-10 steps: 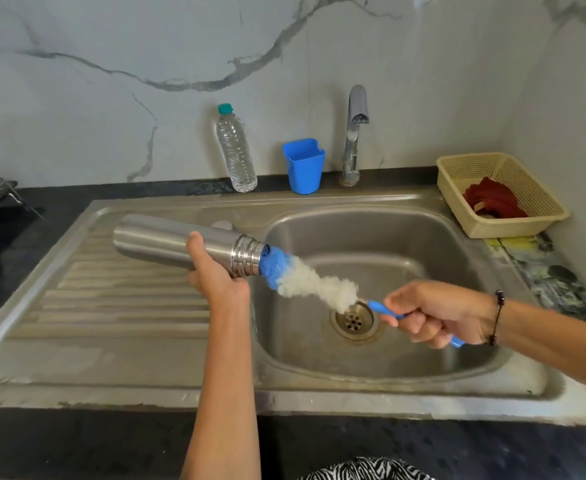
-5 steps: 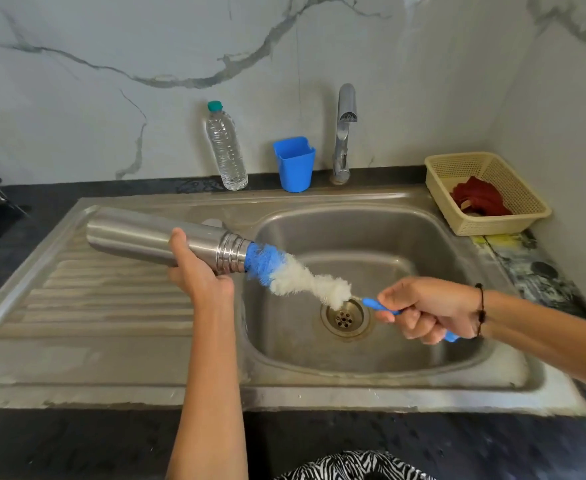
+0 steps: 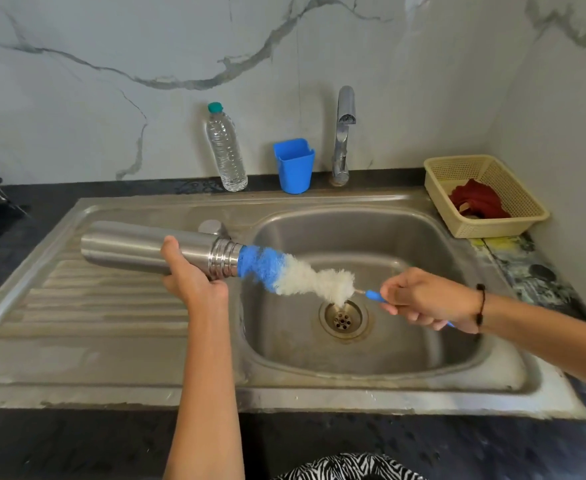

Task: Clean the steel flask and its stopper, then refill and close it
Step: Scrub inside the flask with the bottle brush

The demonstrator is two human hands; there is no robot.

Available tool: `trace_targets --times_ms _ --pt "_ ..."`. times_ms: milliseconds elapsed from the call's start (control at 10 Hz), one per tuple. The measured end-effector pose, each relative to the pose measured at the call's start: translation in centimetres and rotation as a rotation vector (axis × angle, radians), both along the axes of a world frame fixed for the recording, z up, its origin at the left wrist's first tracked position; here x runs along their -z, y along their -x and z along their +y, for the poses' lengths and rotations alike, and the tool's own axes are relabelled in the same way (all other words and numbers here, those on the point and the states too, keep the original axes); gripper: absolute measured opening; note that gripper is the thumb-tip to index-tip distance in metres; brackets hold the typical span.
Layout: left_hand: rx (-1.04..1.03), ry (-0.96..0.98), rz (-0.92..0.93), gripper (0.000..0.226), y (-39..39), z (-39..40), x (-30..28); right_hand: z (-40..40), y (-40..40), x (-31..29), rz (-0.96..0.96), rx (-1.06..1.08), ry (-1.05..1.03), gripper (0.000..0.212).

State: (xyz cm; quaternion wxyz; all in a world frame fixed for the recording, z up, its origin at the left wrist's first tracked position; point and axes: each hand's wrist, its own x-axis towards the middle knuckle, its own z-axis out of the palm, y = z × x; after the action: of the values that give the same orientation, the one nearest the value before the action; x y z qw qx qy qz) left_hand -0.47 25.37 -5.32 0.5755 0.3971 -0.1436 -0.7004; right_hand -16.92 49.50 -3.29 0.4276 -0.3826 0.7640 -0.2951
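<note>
My left hand (image 3: 189,271) grips the steel flask (image 3: 128,245), which lies level over the drainboard with its threaded mouth pointing right toward the basin. A bottle brush (image 3: 295,273) with blue and white bristles sticks out of that mouth; only its blue tip is at the opening. My right hand (image 3: 430,299) grips the brush's blue handle above the drain (image 3: 342,319). A round steel piece (image 3: 212,226), possibly the stopper, sits on the sink deck just behind the flask, mostly hidden.
A clear water bottle (image 3: 225,148), a blue plastic cup (image 3: 294,166) and the tap (image 3: 344,133) stand along the back wall. A beige basket (image 3: 457,178) with a red cloth sits at the right. The steel sink (image 3: 371,368) has a ribbed drainboard on its left.
The brush has slid farther out of the flask; more blue bristle shows now. My right hand drew back to the right. The flask stayed level in my left hand.
</note>
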Motion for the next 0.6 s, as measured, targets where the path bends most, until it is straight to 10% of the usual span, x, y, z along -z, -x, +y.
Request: trace_targets --times_ms 100,200,300,400,600 --pt "0.007 0.038 0.014 0.036 0.1 0.0 -0.1 0.3 1.5 -0.3 -0.32 0.013 -0.035 0.037" --pt "0.004 0.067 -0.024 0.039 0.5 0.0 -0.3 0.6 1.9 0.4 0.202 -0.082 0.025 0.035" --pt "-0.016 0.037 -0.067 0.034 -0.3 -0.4 -0.1 1.9 2.4 0.2 1.334 -0.198 0.291 0.028" --pt "-0.05 0.015 -0.082 0.04 -1.7 -1.2 -0.1 3.7 3.5 0.3 1.447 -0.186 0.333 0.051" --pt "0.016 0.068 -0.104 0.051 -1.5 -1.3 -0.4 2.1 2.3 -0.5 1.328 0.014 0.057 0.017"
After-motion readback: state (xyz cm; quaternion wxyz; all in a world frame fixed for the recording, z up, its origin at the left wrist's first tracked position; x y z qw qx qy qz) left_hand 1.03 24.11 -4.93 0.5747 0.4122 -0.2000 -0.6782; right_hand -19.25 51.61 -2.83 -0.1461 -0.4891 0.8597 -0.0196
